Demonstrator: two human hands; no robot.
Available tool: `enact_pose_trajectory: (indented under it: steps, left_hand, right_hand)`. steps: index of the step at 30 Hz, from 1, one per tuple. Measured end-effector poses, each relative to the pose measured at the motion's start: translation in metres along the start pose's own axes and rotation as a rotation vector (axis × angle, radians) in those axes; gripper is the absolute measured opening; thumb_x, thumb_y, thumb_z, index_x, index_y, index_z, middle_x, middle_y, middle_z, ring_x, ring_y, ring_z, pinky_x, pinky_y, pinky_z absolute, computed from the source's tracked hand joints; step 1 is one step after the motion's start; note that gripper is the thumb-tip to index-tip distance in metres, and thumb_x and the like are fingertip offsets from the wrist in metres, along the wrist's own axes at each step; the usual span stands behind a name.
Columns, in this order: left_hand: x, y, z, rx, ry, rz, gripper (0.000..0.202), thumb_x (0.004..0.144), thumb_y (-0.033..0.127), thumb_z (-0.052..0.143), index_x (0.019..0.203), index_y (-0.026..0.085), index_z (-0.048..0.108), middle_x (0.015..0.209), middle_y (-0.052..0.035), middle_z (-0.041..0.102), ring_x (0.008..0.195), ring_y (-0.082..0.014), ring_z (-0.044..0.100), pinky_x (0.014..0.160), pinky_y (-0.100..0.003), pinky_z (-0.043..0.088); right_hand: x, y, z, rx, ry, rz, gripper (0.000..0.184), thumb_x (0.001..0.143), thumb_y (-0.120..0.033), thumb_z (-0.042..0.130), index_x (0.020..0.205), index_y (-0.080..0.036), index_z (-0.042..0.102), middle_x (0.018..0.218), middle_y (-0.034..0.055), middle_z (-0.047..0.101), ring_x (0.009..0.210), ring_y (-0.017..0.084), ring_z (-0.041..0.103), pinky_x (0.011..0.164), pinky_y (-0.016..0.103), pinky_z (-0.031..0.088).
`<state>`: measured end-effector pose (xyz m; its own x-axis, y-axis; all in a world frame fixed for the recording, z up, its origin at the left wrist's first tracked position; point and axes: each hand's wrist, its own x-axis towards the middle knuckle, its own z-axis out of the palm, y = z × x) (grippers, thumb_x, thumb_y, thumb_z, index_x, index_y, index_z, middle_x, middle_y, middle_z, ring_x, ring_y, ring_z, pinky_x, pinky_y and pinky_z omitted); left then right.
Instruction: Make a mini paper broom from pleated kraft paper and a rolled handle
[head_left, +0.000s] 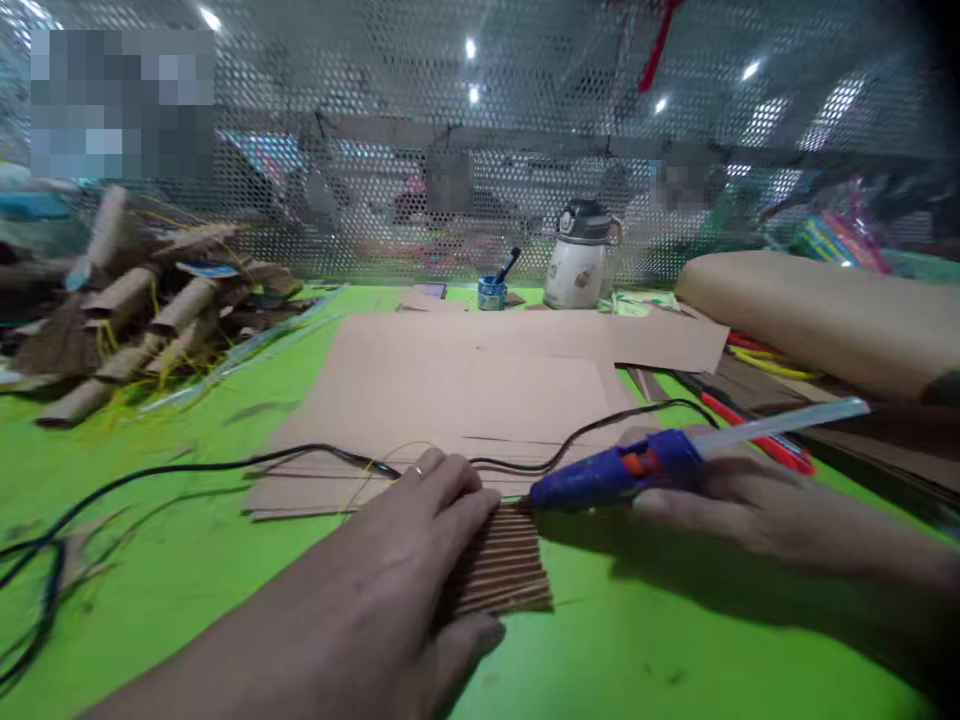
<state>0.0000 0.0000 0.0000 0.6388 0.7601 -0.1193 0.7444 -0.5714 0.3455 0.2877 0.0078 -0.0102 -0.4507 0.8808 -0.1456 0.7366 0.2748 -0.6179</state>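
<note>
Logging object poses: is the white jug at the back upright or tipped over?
Upright. The jug stands on its base on the green table, dark lid on top, beside a small blue pot.

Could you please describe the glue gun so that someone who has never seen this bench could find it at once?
On the green table, look right of the ribbed cardboard piece under the left hand. The glue gun lies across the right hand; it alone is blue, with an orange trigger and a clear stick out the back.

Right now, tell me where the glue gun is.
In the head view the blue glue gun lies right of centre in the right hand, its nozzle touching the corrugated cardboard piece that the left hand presses onto the green table.
</note>
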Motion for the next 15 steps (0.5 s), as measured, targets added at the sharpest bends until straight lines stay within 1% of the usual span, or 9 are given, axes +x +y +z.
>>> enact_pose_trajectory:
  steps: [4, 7, 11, 15]
  left_hand:
    - [0.0015, 0.0031, 0.003, 0.022, 0.053, -0.016, 0.038, 0.078, 0.037, 0.06, 0.115, 0.027, 0.059, 0.118, -0.0068, 0.056, 0.1, -0.0257, 0.054, 0.086, -0.043, 0.048]
    - [0.0011, 0.0044, 0.0052, 0.042, 0.11, -0.04, 0.039, 0.076, 0.035, 0.063, 0.114, 0.027, 0.06, 0.115, -0.0062, 0.056, 0.098, -0.0256, 0.054, 0.086, -0.043, 0.048]
    - [0.0002, 0.0008, 0.0029, 0.026, 0.066, 0.001, 0.041, 0.078, 0.038, 0.061, 0.118, 0.028, 0.059, 0.116, -0.0062, 0.056, 0.098, -0.0253, 0.054, 0.085, -0.042, 0.048]
    - [0.0014, -0.0032, -0.0003, 0.02, 0.041, 0.018, 0.041, 0.079, 0.039, 0.06, 0.119, 0.028, 0.058, 0.117, -0.0065, 0.056, 0.097, -0.0249, 0.055, 0.083, -0.041, 0.048]
  right_hand:
    - [0.0008, -0.001, -0.0009, 0.008, 0.029, -0.085, 0.028, 0.087, -0.047, 0.053, 0.089, -0.025, 0.07, 0.083, -0.0009, 0.069, 0.079, 0.021, 0.064, 0.068, 0.029, 0.051]
    - [-0.0005, -0.0011, -0.0032, 0.03, 0.028, -0.087, 0.023, 0.088, -0.043, 0.055, 0.09, -0.026, 0.07, 0.084, -0.0027, 0.07, 0.076, 0.018, 0.064, 0.066, 0.026, 0.051]
    - [-0.0034, -0.0009, -0.0061, 0.023, 0.021, -0.101, 0.021, 0.089, -0.04, 0.055, 0.095, -0.027, 0.069, 0.087, -0.0035, 0.07, 0.078, 0.018, 0.064, 0.068, 0.024, 0.051]
    - [-0.0048, -0.0004, -0.0067, -0.024, 0.022, -0.105, 0.023, 0.089, -0.043, 0.053, 0.094, -0.026, 0.068, 0.085, -0.0018, 0.07, 0.075, 0.018, 0.063, 0.064, 0.026, 0.051]
